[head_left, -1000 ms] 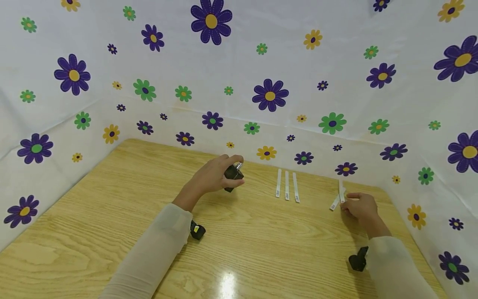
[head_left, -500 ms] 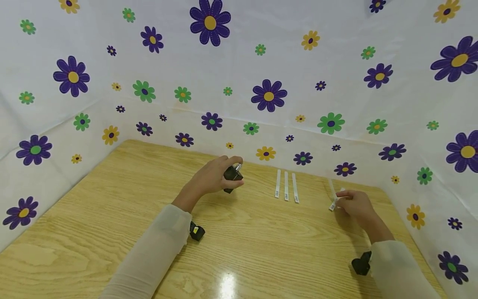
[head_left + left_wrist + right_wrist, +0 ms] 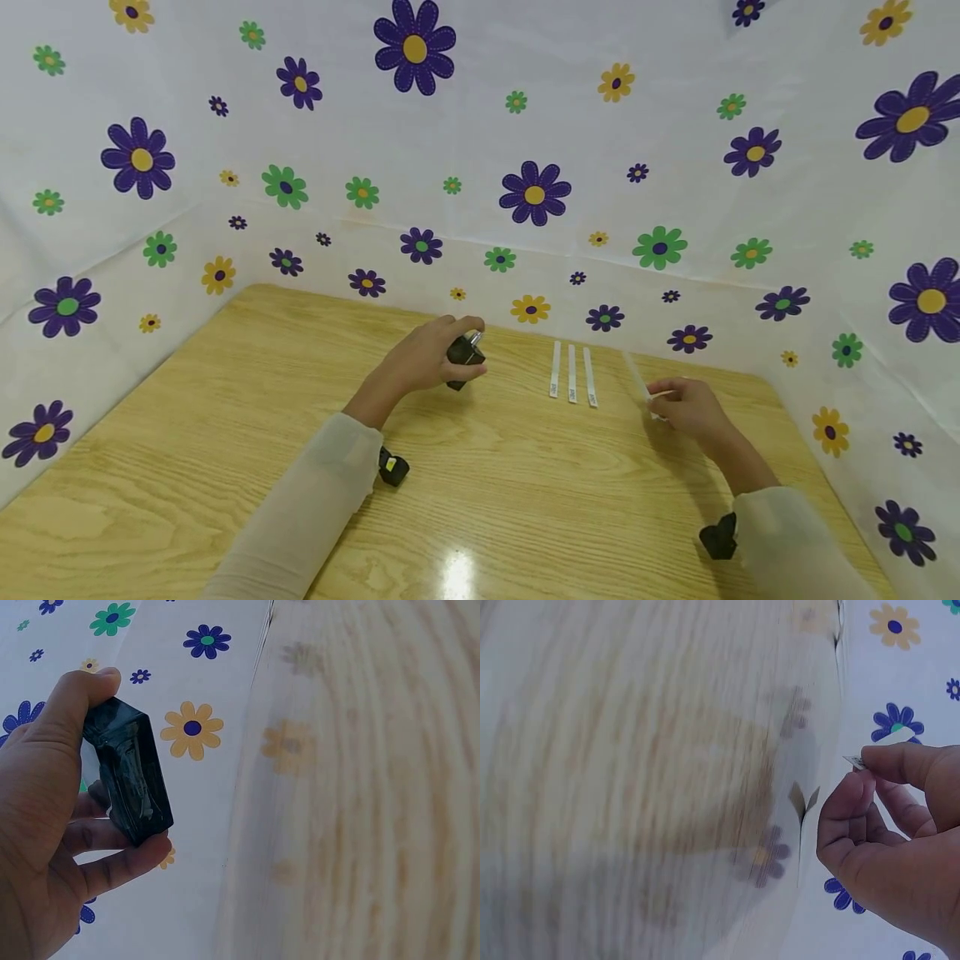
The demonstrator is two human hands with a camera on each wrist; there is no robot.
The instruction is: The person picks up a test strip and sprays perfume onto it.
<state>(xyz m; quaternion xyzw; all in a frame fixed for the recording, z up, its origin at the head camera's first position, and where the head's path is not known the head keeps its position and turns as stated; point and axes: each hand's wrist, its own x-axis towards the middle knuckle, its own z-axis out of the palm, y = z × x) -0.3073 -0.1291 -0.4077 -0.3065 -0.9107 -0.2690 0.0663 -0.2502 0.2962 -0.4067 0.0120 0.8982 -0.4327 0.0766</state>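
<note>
left hand: the left hand (image 3: 420, 358) is curled round a dark glass bottle (image 3: 463, 360), its fingers gripping it from more than one side.
dark glass bottle: i see it tilted in that hand and seemingly lifted off the wood, left of the loose strips, with a silver neck (image 3: 476, 338) showing just under one finger; up close its faces look flat and angular.
right hand: the right hand (image 3: 690, 408) pinches a white strip (image 3: 637, 375) with its fingertips, over the right part of the table.
white strip: it slants up from the fingertips toward the backdrop; i can't tell whether a second one is tucked under the fingers.
loose strips: a left strip (image 3: 555, 369), a middle strip (image 3: 572, 374) and a right strip (image 3: 590, 377) lie side by side between the hands, not touching, each with dark print at its near end, too small to read.
table: the wooden table (image 3: 487, 467) has pale grain and a bright glare toward the front.
arms: both wear pale sleeves (image 3: 300, 508), with a black camera (image 3: 718, 537) at each wrist.
backdrop: white cloth (image 3: 570, 125) printed with purple, green and yellow flowers stands behind and at both sides.
</note>
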